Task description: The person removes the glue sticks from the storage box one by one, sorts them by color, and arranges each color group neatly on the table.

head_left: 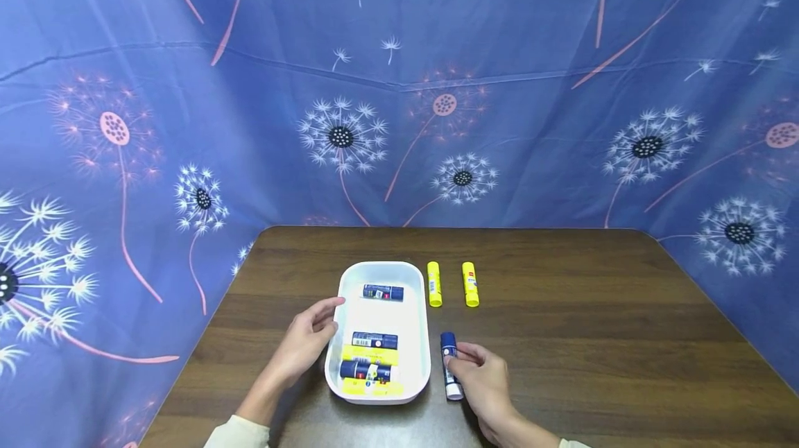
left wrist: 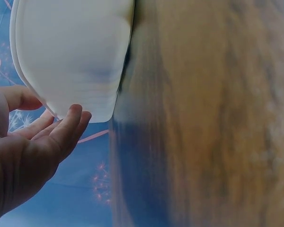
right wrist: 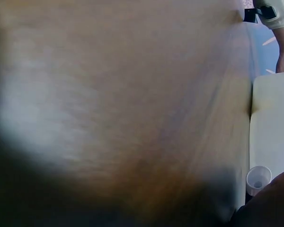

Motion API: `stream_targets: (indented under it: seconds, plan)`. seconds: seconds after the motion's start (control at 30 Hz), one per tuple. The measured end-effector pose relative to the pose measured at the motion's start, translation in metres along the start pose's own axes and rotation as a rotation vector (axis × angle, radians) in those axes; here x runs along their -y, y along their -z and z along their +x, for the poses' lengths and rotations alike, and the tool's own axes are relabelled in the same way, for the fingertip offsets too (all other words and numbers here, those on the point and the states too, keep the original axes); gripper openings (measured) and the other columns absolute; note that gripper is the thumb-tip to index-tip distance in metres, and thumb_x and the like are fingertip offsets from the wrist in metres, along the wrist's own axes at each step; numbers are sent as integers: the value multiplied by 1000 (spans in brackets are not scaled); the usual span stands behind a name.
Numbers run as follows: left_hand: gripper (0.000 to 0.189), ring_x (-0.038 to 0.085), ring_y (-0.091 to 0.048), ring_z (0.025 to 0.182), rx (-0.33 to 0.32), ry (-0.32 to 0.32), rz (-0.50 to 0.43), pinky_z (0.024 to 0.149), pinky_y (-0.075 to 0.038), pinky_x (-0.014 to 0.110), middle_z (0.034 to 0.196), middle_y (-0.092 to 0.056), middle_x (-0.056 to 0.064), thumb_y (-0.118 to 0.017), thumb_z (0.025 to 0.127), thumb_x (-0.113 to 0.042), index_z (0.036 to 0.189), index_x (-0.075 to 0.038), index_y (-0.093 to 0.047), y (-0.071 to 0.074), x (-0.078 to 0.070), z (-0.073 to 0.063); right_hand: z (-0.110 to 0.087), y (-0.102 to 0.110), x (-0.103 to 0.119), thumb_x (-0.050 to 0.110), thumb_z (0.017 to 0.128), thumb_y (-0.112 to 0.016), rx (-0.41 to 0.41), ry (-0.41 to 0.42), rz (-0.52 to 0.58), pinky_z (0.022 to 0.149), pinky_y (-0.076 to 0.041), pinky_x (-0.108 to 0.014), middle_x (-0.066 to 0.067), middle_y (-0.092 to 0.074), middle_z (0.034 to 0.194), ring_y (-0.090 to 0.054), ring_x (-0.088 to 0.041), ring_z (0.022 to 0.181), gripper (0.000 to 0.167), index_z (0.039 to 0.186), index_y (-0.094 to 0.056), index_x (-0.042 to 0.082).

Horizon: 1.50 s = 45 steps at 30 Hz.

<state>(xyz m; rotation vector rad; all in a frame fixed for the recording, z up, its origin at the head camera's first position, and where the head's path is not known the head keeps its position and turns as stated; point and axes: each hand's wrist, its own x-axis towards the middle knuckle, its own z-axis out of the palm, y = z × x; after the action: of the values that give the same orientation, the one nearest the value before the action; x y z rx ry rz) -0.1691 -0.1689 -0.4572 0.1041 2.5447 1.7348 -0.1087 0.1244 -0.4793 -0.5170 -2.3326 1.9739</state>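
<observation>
In the head view a white tray (head_left: 426, 337) stands on the table. Blue glue sticks (head_left: 374, 340) and yellow glue sticks (head_left: 356, 354) lie crosswise in its near half, and one more blue glue stick (head_left: 383, 293) lies near its far end. My left hand (head_left: 306, 337) rests against the tray's left side. Seen from the left wrist, its fingers (left wrist: 68, 125) lie loosely along the outer wall. To the right of the tray, my right hand (head_left: 483, 375) pinches a blue glue stick (head_left: 448, 347) between thumb and fingers. That stick's white end (right wrist: 258, 179) shows in the right wrist view.
Two yellow glue sticks (head_left: 434, 284) lie side by side, apart from each other, just right of the tray's far end. The brown wooden table (head_left: 593, 337) extends to the right. A blue dandelion-print cloth (head_left: 524, 122) hangs behind and at both sides.
</observation>
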Motion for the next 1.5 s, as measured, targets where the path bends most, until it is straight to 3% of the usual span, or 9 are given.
stream_targets:
  seconds: [0.23, 0.6, 0.87, 1.03, 1.1, 1.23, 1.33, 1.5]
  plan:
    - [43, 42, -55, 139, 14, -5, 2, 116, -46, 55, 151, -55, 23, -56, 100, -2, 142, -8, -59, -2, 0, 0, 8, -11, 3, 10, 81, -81, -59, 68, -130, 65, -56, -17, -17, -75, 103, -72, -14, 84, 45, 121, -68, -8]
    - [42, 43, -54, 139, -2, -6, 7, 116, -45, 56, 150, -56, 24, -56, 100, -1, 142, -5, -59, -3, -1, -1, 11, -11, 4, 14, 77, -86, -74, 164, -312, 64, -52, -19, -10, -77, 94, -64, -9, 75, 46, 116, -71, -7]
    - [43, 44, -55, 138, -1, -23, 4, 115, -46, 57, 150, -56, 24, -55, 100, 0, 142, -4, -59, -3, -2, -1, 17, 5, 14, 22, 88, -79, -17, 114, -267, 70, -54, -22, -15, -74, 102, -67, -17, 89, 46, 121, -68, -8]
    - [43, 43, -55, 138, 0, -11, 2, 115, -47, 56, 150, -56, 24, -55, 100, 0, 143, -5, -59, -2, -4, -3, 37, 21, 37, 17, 96, -69, 2, 137, -118, 77, -56, -21, -18, -73, 112, -67, -15, 92, 39, 127, -66, -6]
    - [43, 43, -55, 138, 3, -9, 0, 115, -47, 56, 150, -55, 24, -55, 100, 0, 143, -4, -58, -1, -4, -4, 50, 26, 50, 14, 98, -66, 56, 162, -46, 82, -57, -21, -17, -73, 115, -69, -13, 92, 36, 129, -65, -4]
    - [42, 44, -55, 138, 1, -16, -7, 115, -46, 56, 150, -55, 26, -55, 100, 1, 142, -3, -59, -1, -5, -4, 76, 26, 76, 11, 99, -65, 242, 207, 54, 96, -59, -26, -16, -71, 122, -71, -12, 100, 37, 133, -63, -4]
    - [42, 44, -55, 137, -8, -17, -13, 114, -47, 56, 149, -56, 26, -56, 99, 2, 141, -2, -60, -1, -6, -5, 90, 16, 91, 11, 98, -67, 393, 245, 42, 104, -57, -33, -18, -69, 128, -71, -21, 112, 39, 134, -62, -3]
    - [42, 43, -55, 138, -8, -5, -9, 115, -47, 55, 150, -56, 24, -56, 100, 1, 141, -4, -60, -1, -7, -6, 104, -14, 104, 4, 97, -67, 585, 273, -25, 104, -58, -35, -29, -64, 136, -63, -40, 128, 40, 136, -60, -5]
